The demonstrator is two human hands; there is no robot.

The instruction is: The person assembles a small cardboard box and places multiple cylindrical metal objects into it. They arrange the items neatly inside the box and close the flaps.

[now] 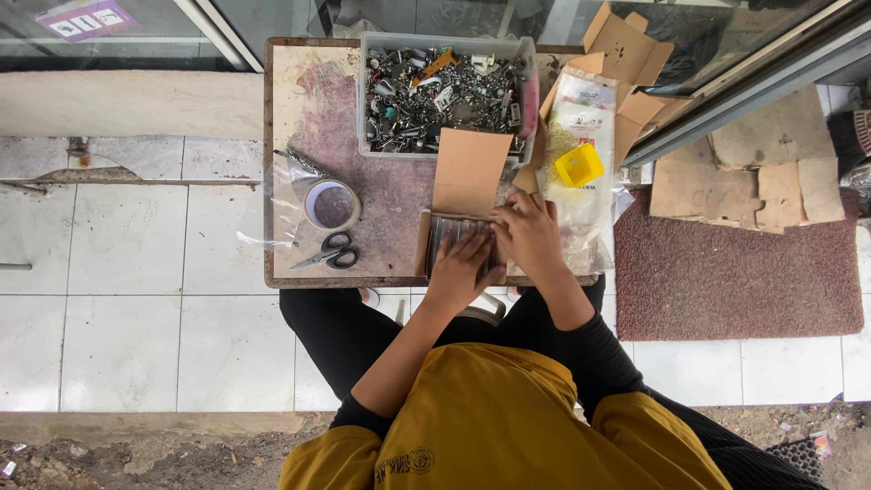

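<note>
Worn wooden table (299, 100) on white tiles, small open brown cardboard box (463, 195) at its near edge, left hand (463, 268) and right hand (528, 234) resting flat on the contents, fingers loose, grasping nothing, black-handled scissors (334, 252) near the near left corner.

Matt cardboard, shiny metal and worn wood on a small table.
The box (469, 177) is plain brown cardboard; the bin (445, 95) is cloudy plastic full of glinting metal parts; the tabletop (308, 100) is stained, rough wood; the bag (581, 136) is glossy plastic; the mat (726, 272) is coarse maroon cloth.

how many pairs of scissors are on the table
1. The black-handled scissors lie near the table's front edge, just below the tape roll, left of both hands. More may hide in the parts bin.
</note>
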